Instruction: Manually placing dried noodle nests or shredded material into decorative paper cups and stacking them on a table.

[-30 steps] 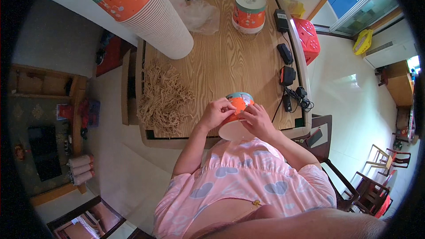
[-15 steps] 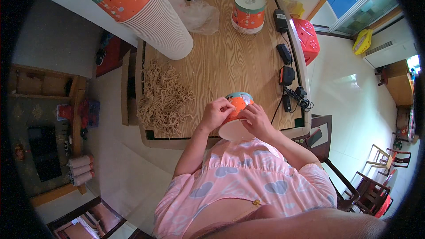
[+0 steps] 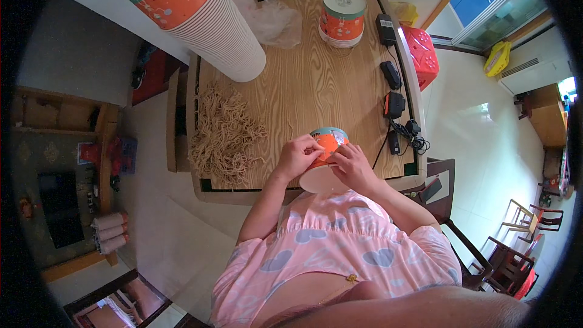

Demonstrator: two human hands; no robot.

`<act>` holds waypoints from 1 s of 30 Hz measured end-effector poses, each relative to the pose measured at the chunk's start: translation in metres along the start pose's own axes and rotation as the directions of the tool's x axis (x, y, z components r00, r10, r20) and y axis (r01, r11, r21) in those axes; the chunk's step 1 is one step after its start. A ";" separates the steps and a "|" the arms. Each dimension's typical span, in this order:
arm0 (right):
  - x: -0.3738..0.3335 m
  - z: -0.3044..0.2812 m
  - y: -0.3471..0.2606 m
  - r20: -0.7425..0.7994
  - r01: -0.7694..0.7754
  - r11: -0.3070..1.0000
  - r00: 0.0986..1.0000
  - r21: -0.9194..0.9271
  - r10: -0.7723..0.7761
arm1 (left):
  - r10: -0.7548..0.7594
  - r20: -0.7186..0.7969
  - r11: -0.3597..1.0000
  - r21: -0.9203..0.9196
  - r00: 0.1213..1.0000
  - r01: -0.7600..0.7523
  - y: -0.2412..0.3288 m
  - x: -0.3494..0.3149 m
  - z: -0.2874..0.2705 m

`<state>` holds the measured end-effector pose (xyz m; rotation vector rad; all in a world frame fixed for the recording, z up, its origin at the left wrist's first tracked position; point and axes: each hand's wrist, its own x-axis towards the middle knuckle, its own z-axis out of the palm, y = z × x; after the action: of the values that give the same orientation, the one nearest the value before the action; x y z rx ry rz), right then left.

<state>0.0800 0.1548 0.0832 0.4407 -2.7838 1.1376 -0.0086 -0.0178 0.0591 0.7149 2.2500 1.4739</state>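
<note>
At the table's near edge a paper bucket [image 3: 328, 141], orange with a teal band at its base, lies tilted with its white open mouth toward me. My left hand [image 3: 300, 155] is at its left side, thumb and forefinger pinched together over the orange wall; whatever is between them is too small to name. Against the right side of the bucket, my right hand [image 3: 352, 165] has its fingers bent and closed, the tips hidden or too fine to make out. To the left lies a heap of tan twisted cords [image 3: 225, 133].
A tall leaning stack of paper buckets [image 3: 225, 36] stands at the back left beside a clear plastic bag [image 3: 276, 23]. Upturned buckets [image 3: 343, 15] sit at the back. Black chargers and cables [image 3: 395, 104] line the right edge of the wooden table [image 3: 303, 79]. A red stool [image 3: 419, 54] stands beyond.
Both hands stay at the bucket, which keeps its place. The fingers have shifted only very slightly; nothing else has visibly moved.
</note>
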 end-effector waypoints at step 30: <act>0.005 -0.002 0.002 -0.077 -0.023 0.999 0.997 0.040 0.026 | -0.056 -0.108 0.982 0.172 0.993 0.074 0.013 0.008 0.001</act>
<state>0.0748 0.1562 0.0843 0.3593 -2.7121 1.1901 -0.0120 -0.0085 0.0704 0.6218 2.4804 1.3215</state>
